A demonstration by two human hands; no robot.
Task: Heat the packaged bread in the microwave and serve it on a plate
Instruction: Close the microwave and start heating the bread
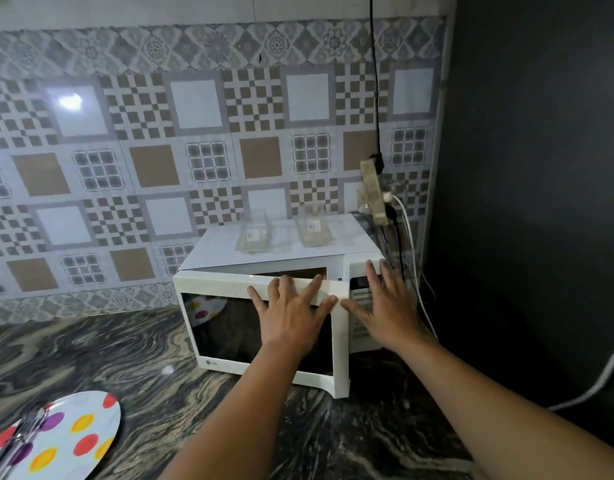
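Observation:
A white microwave (284, 252) stands on the marbled counter against the tiled wall. Its door (225, 284) is ajar, with a gap showing at the top right. My left hand (293, 313) lies flat on the door's right side, fingers spread over its top edge. My right hand (385, 303) rests flat on the control panel beside it, fingers apart. Two clear packages (253, 237) (314, 228) lie on top of the microwave. A white plate with coloured dots (69, 441) sits at the lower left, with metal utensils lying on it. The dark door glass reflects the plate.
A power strip (373, 192) hangs on the wall behind the microwave, with black and white cables running down its right side. A dark wall (541, 202) closes off the right. The marbled counter (125, 358) stretches to the left and front.

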